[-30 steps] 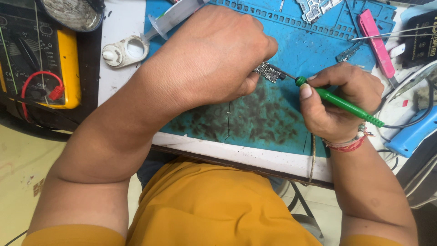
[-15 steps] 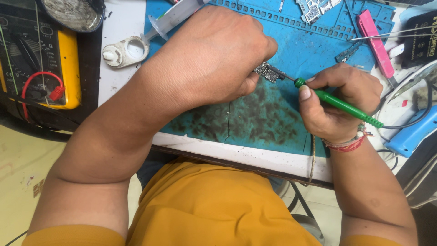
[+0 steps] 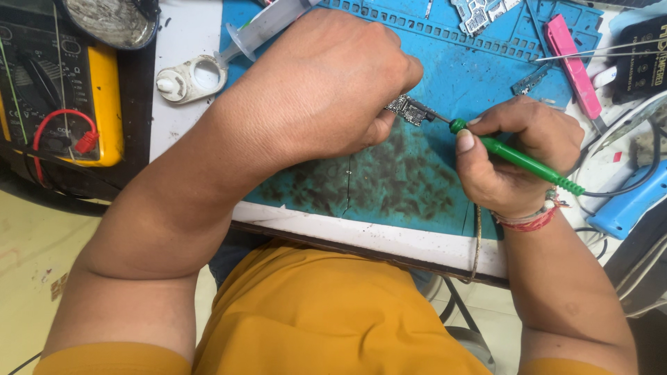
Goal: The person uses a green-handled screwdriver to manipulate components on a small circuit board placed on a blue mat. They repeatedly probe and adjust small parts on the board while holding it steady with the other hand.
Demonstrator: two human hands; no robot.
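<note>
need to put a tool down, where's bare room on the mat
The stained patch of mat between the two hands and the white table edge is bare. Also the strip right of the left hand, below the mat's ridged slots. Crowded: top right by the pink tool and boards; left by the syringe and meter.

Black packet, white print (image 3: pixel 643 59), far right edge; yellow-cased multimeter's dark face (image 3: pixel 42 83), far left.

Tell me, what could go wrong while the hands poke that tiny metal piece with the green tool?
The small circuit board is pinched only by the left hand's fingertips, so it might slip or skid on the blue mat. The green tool in the right hand has a fine tip at the board; a slip could scratch it. Its cable trails sideways and might snag.
</note>
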